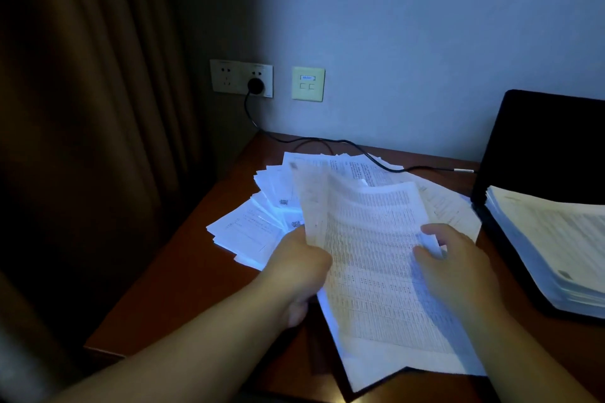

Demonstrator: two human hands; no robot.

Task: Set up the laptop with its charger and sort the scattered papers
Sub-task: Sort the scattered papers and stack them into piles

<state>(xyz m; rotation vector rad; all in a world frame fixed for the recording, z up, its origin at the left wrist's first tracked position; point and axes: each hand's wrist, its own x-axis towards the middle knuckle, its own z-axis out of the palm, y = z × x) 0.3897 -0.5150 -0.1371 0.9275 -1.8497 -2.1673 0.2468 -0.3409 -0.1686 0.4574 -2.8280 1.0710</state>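
Both hands hold a sheaf of printed sheets (370,258) lifted off the wooden desk (183,278). The sheaf's long axis runs from about 11 o'clock at the far end to 5 o'clock near the body. The left hand (304,271) grips its left edge with fingers curled round it. The right hand (458,262) pinches the right edge, thumb on top.

Scattered papers (258,222) fan out on the desk at 10 to 12 o'clock from the left hand, just beyond it, so the left hand is the nearer one for gathering them.

A neat thick stack (553,239) lies at 3 o'clock from the right hand, on the open black laptop (550,147), whose screen is dark.

The charger cable (347,144) runs from a plug (255,86) in the wall socket across the far papers toward the laptop. Whether it is plugged into the laptop cannot be told.
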